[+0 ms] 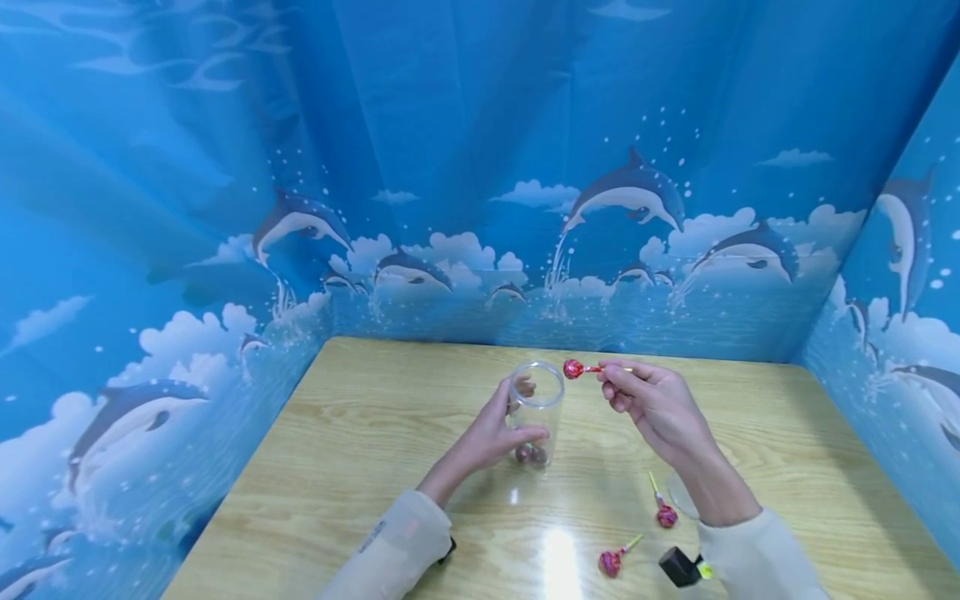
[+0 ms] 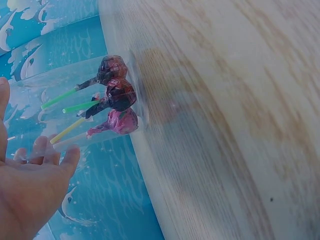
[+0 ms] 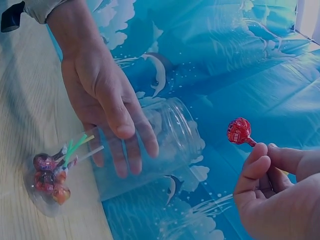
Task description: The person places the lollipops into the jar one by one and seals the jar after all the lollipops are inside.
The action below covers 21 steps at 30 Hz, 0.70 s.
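Looking through the head view, I have the fingers of the right hand (image 1: 654, 404) closed in a pinch on one red lollipop (image 1: 573, 369), its candy end pointing left, away from the fingers, and its long axis nearly level across that view. That candy end sits just beside the mouth of the clear jar (image 1: 542, 410), apart from it in the right wrist view, while the jar's own axis runs about upright from the tabletop (image 1: 390, 417), crosswise to the lollipop's. The left hand (image 1: 497, 427) is the nearer one to the jar, fingers and thumb curled round its wall
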Motion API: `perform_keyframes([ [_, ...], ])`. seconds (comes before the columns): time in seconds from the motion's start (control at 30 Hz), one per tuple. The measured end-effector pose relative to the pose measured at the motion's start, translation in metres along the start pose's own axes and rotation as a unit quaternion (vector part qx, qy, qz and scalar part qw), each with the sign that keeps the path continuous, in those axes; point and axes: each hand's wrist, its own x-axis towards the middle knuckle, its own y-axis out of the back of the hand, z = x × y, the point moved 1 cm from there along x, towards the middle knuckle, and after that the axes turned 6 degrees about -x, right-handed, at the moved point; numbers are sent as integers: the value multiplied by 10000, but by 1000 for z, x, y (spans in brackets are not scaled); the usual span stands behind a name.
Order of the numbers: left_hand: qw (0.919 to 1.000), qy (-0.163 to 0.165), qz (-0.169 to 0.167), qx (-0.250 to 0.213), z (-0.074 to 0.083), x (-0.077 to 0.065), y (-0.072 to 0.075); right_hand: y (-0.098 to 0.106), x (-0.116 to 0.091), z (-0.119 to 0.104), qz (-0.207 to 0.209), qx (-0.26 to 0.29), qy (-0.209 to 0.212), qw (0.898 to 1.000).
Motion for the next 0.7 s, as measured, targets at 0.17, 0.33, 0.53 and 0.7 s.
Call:
perform_keyframes([
  [0.17, 10000, 0, -10, 12, 0, 0, 0, -7, 9, 4, -92, -97, -69, 9999],
  [0.33, 9999, 11, 15, 121, 1, 0, 0, -13, 15, 8, -162, -166, -142, 9996],
  [0.53, 9998, 5, 10, 176, 1, 0, 0, -19, 21, 12, -175, -246, -224, 9993],
  [0.7, 9999, 73, 32, 145, 0, 0, 0, -21, 26, 15, -179, -322, -208, 9991],
])
